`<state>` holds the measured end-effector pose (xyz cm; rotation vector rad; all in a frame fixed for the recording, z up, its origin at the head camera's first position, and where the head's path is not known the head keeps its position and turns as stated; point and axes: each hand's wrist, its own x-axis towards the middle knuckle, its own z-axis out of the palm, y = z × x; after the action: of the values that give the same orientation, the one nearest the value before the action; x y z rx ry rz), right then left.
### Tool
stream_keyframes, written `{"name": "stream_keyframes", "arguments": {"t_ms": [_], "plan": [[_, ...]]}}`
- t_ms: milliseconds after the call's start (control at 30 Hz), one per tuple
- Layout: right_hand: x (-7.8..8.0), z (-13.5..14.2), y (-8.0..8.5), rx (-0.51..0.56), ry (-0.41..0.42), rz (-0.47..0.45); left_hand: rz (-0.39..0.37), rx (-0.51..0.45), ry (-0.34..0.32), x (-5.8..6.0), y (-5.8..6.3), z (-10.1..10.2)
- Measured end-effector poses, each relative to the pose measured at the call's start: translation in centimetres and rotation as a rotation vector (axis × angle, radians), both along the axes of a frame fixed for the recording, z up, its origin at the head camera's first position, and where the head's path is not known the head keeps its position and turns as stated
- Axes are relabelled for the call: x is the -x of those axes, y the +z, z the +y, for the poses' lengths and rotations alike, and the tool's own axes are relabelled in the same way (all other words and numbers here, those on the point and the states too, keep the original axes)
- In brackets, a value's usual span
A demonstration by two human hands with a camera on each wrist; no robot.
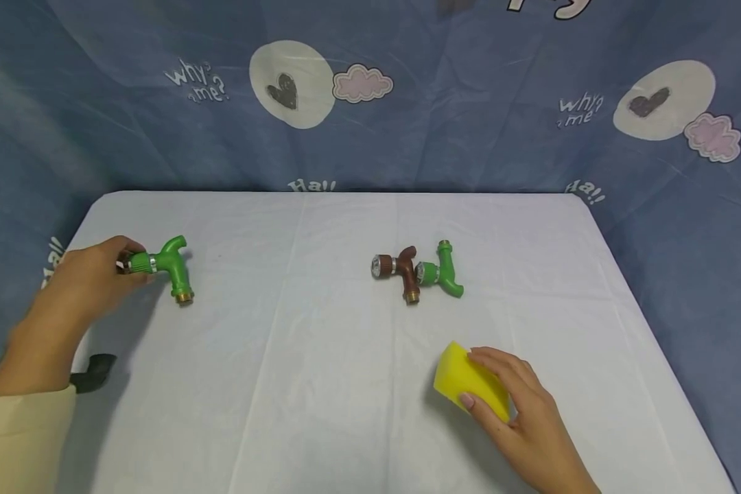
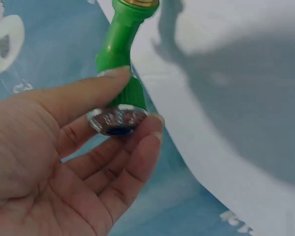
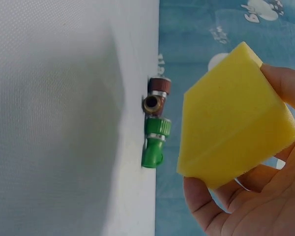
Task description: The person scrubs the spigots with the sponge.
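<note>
At the left of the table my left hand [image 1: 92,274] grips a green plastic tap [image 1: 174,264] by its knob end. In the left wrist view the thumb lies along the green body and the fingertips meet the silvery knob cap [image 2: 118,118]. The tap's brass threaded end points toward the near side in the head view. My right hand [image 1: 525,412], at the near right, pinches a yellow sponge block [image 1: 463,377] between thumb and fingers. The sponge is tilted and held above the white cloth, its shadow falling beside it.
Right of centre lie a brown tap [image 1: 407,274] and a second green tap [image 1: 447,271], close side by side. A white cloth [image 1: 321,343] covers the table. Behind it hangs a blue printed curtain [image 1: 438,137]. Something black [image 1: 92,372] shows beneath the left forearm.
</note>
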<state>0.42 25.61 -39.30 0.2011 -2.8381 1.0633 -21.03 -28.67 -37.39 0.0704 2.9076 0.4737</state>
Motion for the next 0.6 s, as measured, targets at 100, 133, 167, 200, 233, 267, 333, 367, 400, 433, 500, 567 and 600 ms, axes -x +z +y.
{"name": "stream_keyframes", "arguments": {"t_ms": [100, 133, 167, 200, 233, 267, 333, 367, 400, 433, 500, 567, 600], "plan": [[0.0, -0.1, 0.1, 0.0, -0.002, -0.009, 0.013, -0.061, -0.023, -0.5, 0.6, 1.2], [0.0, -0.2, 0.1, 0.0, -0.001, -0.01, 0.015, -0.079, -0.032, -0.7, 0.8, 1.7], [0.0, -0.3, 0.1, 0.003, -0.002, -0.014, 0.019, -0.098, -0.045, -0.9, 1.1, 2.3], [0.1, -0.3, 0.2, 0.004, -0.001, -0.016, 0.022, -0.116, -0.056, -1.2, 1.4, 2.9], [0.1, -0.4, 0.2, 0.006, 0.001, -0.018, 0.02, -0.133, -0.067, -1.5, 1.7, 3.6], [0.1, -0.4, 0.2, 0.007, 0.004, -0.019, 0.02, -0.147, -0.08, -1.8, 2.0, 4.4], [0.1, -0.5, 0.2, 0.006, 0.008, -0.018, 0.014, -0.18, -0.107, -2.5, 2.6, 6.1], [0.2, -0.6, 0.3, 0.005, 0.009, -0.017, 0.014, -0.197, -0.126, -2.8, 2.9, 7.0], [0.2, -0.6, 0.3, 0.002, 0.011, -0.016, 0.01, -0.216, -0.146, -3.1, 3.1, 7.9], [0.3, -0.7, 0.4, 0.0, 0.009, -0.016, 0.003, -0.238, -0.173, -3.4, 3.3, 8.8], [0.4, -0.9, 0.6, -0.002, 0.006, -0.014, -0.003, -0.275, -0.231, -4.1, 3.6, 10.5], [0.6, -1.1, 0.8, 0.004, 0.011, -0.007, -0.007, -0.305, -0.294, -4.7, 3.8, 12.2], [0.8, -1.3, 1.0, 0.007, 0.012, -0.006, -0.008, -0.316, -0.326, -5.0, 3.9, 12.9]]}}
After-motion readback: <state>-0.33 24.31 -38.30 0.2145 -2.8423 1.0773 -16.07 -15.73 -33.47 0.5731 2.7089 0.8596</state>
